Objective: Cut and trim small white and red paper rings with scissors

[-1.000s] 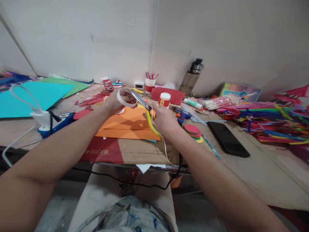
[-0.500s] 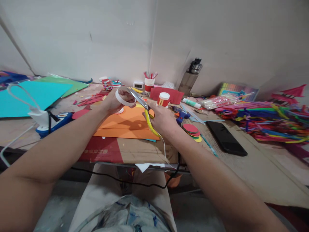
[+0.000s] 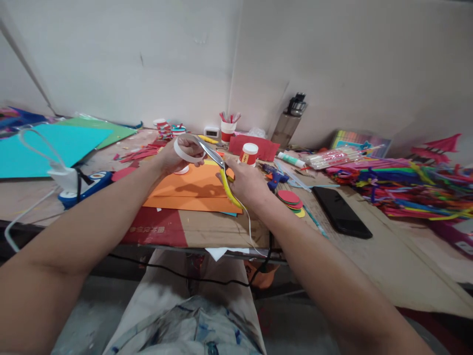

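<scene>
My left hand (image 3: 176, 157) is closed around a white tape roll (image 3: 185, 153), held above the orange paper sheets (image 3: 192, 190). My right hand (image 3: 247, 183) grips yellow-handled scissors (image 3: 218, 167); their blades point up and left toward the roll. A thin white strip (image 3: 250, 227) hangs from near my right hand down past the table's front edge.
On the cardboard-covered table (image 3: 207, 229) are a black phone (image 3: 340, 212), a stack of paper circles (image 3: 291, 199), a blue glue gun (image 3: 275, 175), a red-capped jar (image 3: 248, 154), a water bottle (image 3: 288, 123), colourful pipe cleaners (image 3: 406, 185), a teal sheet (image 3: 44, 148) and a blue punch (image 3: 83, 185).
Both hands stay together with roll and scissors; they have shifted very slightly up and left in the view. Nothing was picked up or let go.
</scene>
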A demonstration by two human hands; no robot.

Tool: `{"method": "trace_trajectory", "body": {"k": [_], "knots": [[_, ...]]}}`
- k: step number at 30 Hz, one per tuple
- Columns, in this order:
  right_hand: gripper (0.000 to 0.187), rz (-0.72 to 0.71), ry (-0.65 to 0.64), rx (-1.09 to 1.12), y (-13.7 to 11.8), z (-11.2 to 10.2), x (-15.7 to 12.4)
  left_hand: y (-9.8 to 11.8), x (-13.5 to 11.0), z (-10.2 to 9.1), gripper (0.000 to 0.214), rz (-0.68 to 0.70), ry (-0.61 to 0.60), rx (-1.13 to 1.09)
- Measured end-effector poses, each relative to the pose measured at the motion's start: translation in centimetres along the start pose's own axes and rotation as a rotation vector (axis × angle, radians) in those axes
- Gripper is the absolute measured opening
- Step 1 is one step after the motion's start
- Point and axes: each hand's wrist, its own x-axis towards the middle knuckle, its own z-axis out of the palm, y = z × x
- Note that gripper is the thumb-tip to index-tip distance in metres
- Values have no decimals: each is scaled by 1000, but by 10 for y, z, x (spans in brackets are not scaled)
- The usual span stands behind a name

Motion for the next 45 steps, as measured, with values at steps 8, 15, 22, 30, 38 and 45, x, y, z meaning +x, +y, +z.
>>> {"method": "trace_trajectory", "body": {"k": [8, 15, 22, 30, 38, 45], "knots": [[43, -29, 30, 22, 1, 4, 3, -7, 0, -5, 38, -36, -61, -115], [38, -5, 54, 83, 8, 8, 5, -9, -3, -7, 33, -111, -63, -135], [36, -27, 250, 154, 13, 5, 6, -10, -2, -6, 23, -101, 99, -131], [39, -17, 328, 350, 15, 7, 6, -24, 1, -3, 10, -251, 363, -159], [26, 39, 198, 542, 13, 17, 10, -25, -1, 1, 17, -367, 438, -126], [42, 36, 330, 377, 19, 19, 12, -36, 0, -4, 22, -241, 338, -45]]}}
